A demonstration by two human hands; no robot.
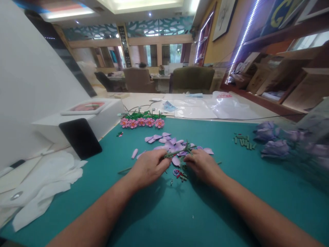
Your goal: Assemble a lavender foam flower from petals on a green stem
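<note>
A green branched flower stem (178, 152), apparently plastic, is held just above the mat between my two hands. My left hand (150, 168) pinches its left end between thumb and fingers. At the branched end, my right hand (204, 164) has its fingers closed on the stem; its fingertips are partly hidden. Light purple petals (156, 138) lie loose behind and under the hands. Just in front, a round purple piece (176, 172) lies beside small red and green parts (183, 177). A green rod (124, 170) pokes out left of my left wrist.
Pink flowers (141, 122) lie in a row at the back of the green mat (159, 219). Short green pieces (244, 141) and purple roses (275, 148) are on the right. On the left are a black tablet-like slab (81, 138) and white sheets (46, 185).
</note>
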